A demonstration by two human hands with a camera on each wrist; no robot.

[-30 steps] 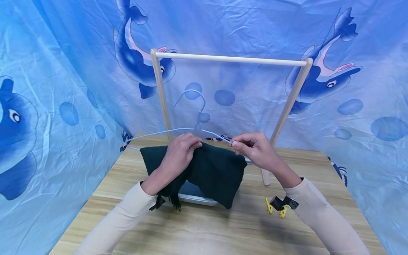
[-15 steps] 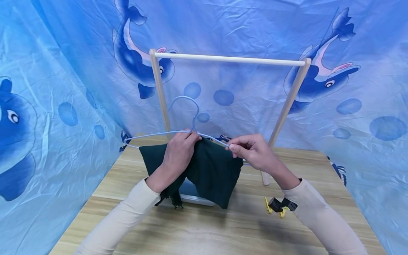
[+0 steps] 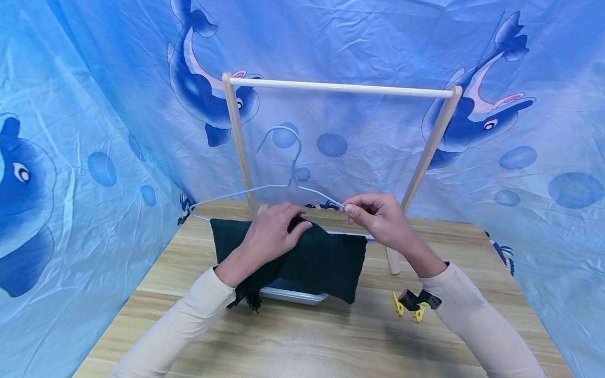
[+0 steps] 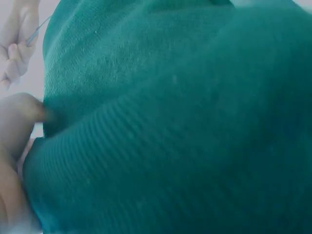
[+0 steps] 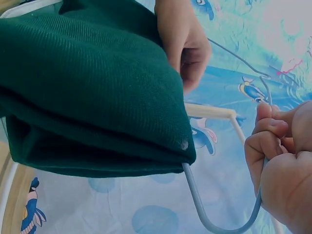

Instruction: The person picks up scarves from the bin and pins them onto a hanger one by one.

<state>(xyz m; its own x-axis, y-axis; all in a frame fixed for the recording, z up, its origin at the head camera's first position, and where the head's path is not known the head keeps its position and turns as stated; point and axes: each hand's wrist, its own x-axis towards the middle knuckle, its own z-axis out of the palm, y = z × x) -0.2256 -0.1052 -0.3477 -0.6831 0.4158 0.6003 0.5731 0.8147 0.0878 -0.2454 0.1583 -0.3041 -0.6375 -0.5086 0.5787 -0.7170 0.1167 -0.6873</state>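
A dark green fringed scarf [image 3: 326, 262] hangs folded over the lower bar of a light blue wire hanger [image 3: 294, 176]. My left hand [image 3: 271, 233] grips the scarf's top fold near the middle, with the thumb on the near side. In the left wrist view the green cloth [image 4: 146, 122] fills most of the picture. My right hand [image 3: 380, 218] pinches the hanger's right arm between thumb and fingers. From the right wrist, the hanger's rounded end [image 5: 196, 195] shows coming out of the scarf's folds. The hook stands up above both hands.
Behind the hands stands a wooden rack with a white rod [image 3: 340, 89]. Under the scarf sits a white-rimmed tray [image 3: 293, 297], partly covered. Yellow clothespins [image 3: 398, 305] lie on the wooden table [image 3: 302, 352] below the right wrist. Blue dolphin-print sheets surround the table.
The hanger dipped toward the left hand, then rose again. My left hand has moved slightly down with its thumb now farther from the fingers, and the scarf's right part has spread out rightward.
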